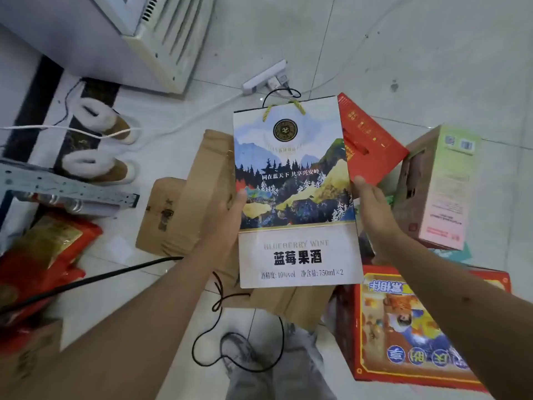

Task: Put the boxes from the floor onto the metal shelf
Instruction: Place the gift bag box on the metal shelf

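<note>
You are gripping the wine box (294, 194) between left hand (230, 209) and right hand (372, 203), fingers curled round its sides. Its long axis is pointing away from you; the shelf (66, 189) is lying to your left.

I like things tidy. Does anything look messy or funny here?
Yes. The boxes on the floor lie jumbled: a red box tilts against the others, brown boxes overlap, and black cords loop loosely over the floor.

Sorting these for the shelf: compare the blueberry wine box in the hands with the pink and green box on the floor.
The blueberry wine box is gripped by the left hand and right hand; the pink and green box rests on the floor. The wine box shows a mountain forest picture and a cord handle; the other shows pale pastel panels with small print. Both are tall printed cartons.
</note>
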